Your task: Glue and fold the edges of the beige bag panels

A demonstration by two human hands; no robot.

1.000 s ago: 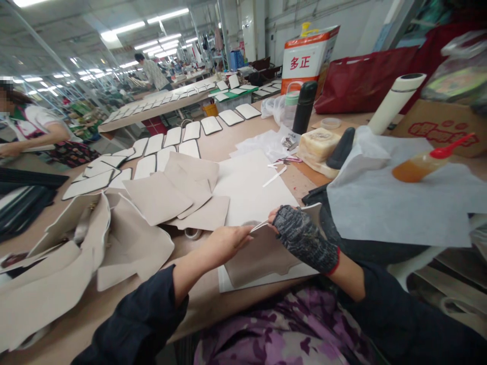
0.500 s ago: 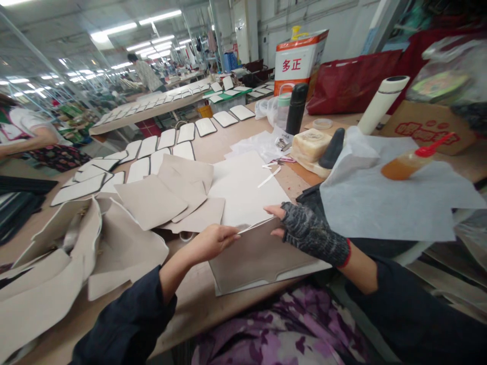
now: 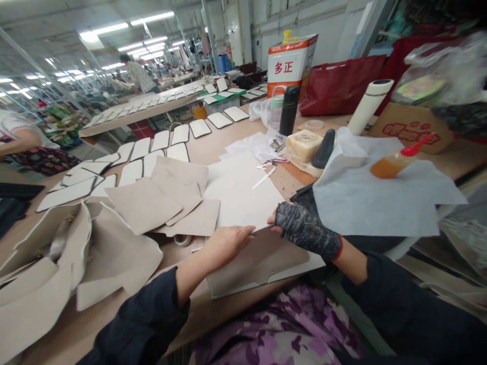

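A beige panel hangs over the table's front edge, its upper edge pinched between my two hands. My left hand is closed on that edge, thumb and fingers pressed together. My right hand, in a dark grey fingerless glove with a red cuff, is closed on the same edge close by on the right. Behind the hands lies a white sheet with thin white strips on it. Loose beige pieces overlap it on the left.
Folded beige pieces fill the left side. White pads with dark edges line the table behind. At right are a bottle of orange liquid, a black flask and a white flask. Another person stands at far left.
My left hand has slid right along the panel's edge, closer to my right hand. The whole view has shifted slightly, and a tape roll shows more fully beside my left hand.
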